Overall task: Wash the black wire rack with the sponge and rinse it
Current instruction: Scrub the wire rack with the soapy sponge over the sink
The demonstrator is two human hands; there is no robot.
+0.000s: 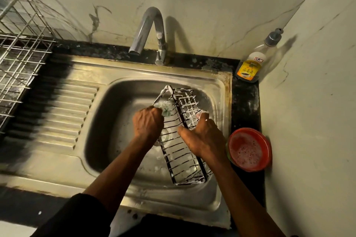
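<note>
Steel sink [107, 121] with ribbed drainboard, set in a dark surface [244, 102]. A silver wire drainer [23, 54] stands at the far left. Black wire rack [183, 159] lies inside the basin, towards its right side, tilted and coated in white foam. Tap [150, 25] at the rear, no water visible. Red bowl [268, 150] of foamy liquid sits on the surface right of the basin; pump bottle [252, 63] in the rear corner. Right hand [202, 138] holds the rack's upper bar, apparently thumb on one side and fingers on the other, partly hidden. Left hand [148, 125] is clenched round the sponge [165, 110], pressing it against the rack's wires.
</note>
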